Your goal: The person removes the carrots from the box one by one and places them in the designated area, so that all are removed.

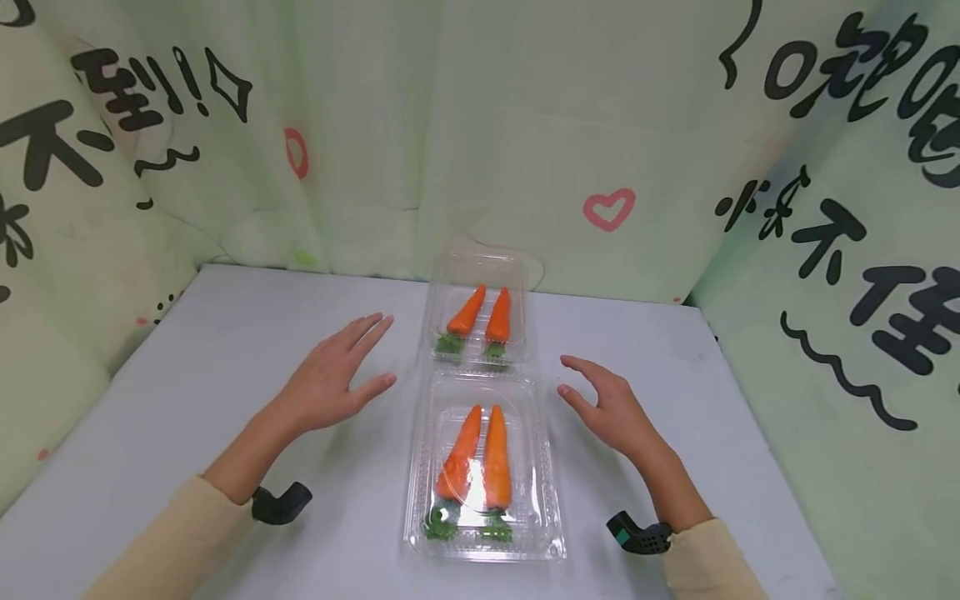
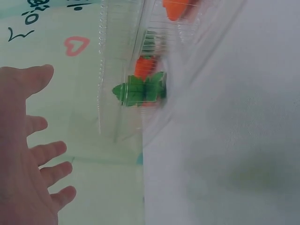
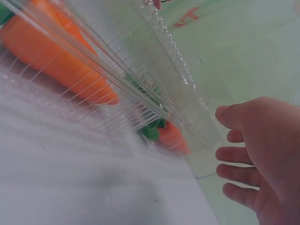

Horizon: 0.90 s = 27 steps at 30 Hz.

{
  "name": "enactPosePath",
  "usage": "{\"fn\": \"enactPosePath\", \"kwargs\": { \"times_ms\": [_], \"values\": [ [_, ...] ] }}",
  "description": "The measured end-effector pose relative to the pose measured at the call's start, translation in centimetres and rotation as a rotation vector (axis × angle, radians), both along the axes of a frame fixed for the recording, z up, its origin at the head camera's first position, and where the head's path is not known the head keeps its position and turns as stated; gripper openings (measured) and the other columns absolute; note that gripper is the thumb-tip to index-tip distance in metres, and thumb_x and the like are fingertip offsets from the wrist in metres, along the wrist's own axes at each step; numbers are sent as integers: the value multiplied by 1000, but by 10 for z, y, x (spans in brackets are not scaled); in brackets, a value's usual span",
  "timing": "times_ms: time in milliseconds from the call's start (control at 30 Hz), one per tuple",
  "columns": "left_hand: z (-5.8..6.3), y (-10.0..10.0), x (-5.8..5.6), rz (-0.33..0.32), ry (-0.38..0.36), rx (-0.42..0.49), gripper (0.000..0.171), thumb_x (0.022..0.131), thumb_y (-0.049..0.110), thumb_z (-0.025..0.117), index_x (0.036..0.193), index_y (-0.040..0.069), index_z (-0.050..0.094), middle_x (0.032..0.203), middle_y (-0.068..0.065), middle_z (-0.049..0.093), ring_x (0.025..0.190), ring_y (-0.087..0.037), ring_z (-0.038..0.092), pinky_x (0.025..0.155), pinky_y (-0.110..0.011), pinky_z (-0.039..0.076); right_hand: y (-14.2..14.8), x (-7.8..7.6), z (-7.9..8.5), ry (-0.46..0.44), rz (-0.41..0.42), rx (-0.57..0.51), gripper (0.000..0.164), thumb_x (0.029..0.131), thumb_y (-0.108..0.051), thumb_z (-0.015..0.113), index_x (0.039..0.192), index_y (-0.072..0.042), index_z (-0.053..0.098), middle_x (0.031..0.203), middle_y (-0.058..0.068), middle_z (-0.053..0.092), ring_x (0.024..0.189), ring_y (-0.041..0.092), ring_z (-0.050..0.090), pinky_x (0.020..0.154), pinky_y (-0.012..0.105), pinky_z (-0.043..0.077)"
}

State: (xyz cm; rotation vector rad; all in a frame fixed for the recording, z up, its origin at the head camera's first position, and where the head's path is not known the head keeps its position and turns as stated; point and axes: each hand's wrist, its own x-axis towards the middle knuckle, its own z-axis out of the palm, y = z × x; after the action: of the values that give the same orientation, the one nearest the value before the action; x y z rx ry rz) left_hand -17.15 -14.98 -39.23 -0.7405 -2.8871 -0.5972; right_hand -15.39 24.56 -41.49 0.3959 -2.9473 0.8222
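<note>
Two clear plastic boxes stand one behind the other on the white table. Inside the near box [image 1: 551, 500] lie two carrots [image 1: 497, 467] with green tops toward me, under a shiny clear cover. The far box [image 1: 517, 271] holds two smaller-looking carrots [image 1: 467, 311], tops also toward me; I cannot tell how its lid sits. My left hand [image 1: 326, 379] hovers left of the boxes with fingers extended, touching nothing. To their right, my right hand [image 1: 611, 408] is held with thumb and fingers apart, also free of contact. Both wrist views show the hands holding nothing.
A pale green curtain with black writing and pink hearts [image 1: 609, 210] surrounds the back and sides of the white table [image 1: 622, 333]. Dark wrist devices [image 1: 281, 504] sit on both forearms.
</note>
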Motion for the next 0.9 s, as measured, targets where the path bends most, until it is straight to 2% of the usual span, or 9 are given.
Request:
{"fn": "enactPosePath", "kwargs": {
  "times_ms": [167, 400, 600, 900],
  "values": [
    [0, 1, 1, -12, -54, 79, 76, 93, 47, 57, 155, 21, 21, 160, -7, 26, 144, -31, 32, 111, -57, 33, -2, 0, -2, 16, 3, -36, 50, 93, -26, 64, 138, -9, 51, 138, 16, 56, 123, 38, 54, 96, 55, 48],
    [-2, 4, 1, -9, -118, 132, 76, 93, 49, 56, 155, 23, 21, 159, -6, 28, 144, -30, 33, 110, -56, 34, -5, -3, -2, 32, 35, -76, 47, 91, -20, 66, 135, -7, 53, 134, 16, 59, 121, 35, 57, 95, 51, 50],
    [-4, 9, 0, -21, -159, 155, 76, 93, 50, 56, 155, 22, 22, 159, -6, 29, 144, -30, 32, 110, -57, 34, -6, -6, -2, 38, 58, -121, 46, 90, -17, 67, 133, -5, 54, 131, 16, 60, 120, 33, 58, 95, 48, 50],
    [-7, 15, 2, -10, -197, 158, 76, 92, 51, 56, 155, 23, 22, 158, -7, 30, 144, -30, 32, 108, -58, 37, -9, -6, -4, 21, 54, -127, 44, 90, -17, 68, 131, -6, 56, 130, 16, 61, 118, 33, 59, 95, 49, 50]
  ]
}}
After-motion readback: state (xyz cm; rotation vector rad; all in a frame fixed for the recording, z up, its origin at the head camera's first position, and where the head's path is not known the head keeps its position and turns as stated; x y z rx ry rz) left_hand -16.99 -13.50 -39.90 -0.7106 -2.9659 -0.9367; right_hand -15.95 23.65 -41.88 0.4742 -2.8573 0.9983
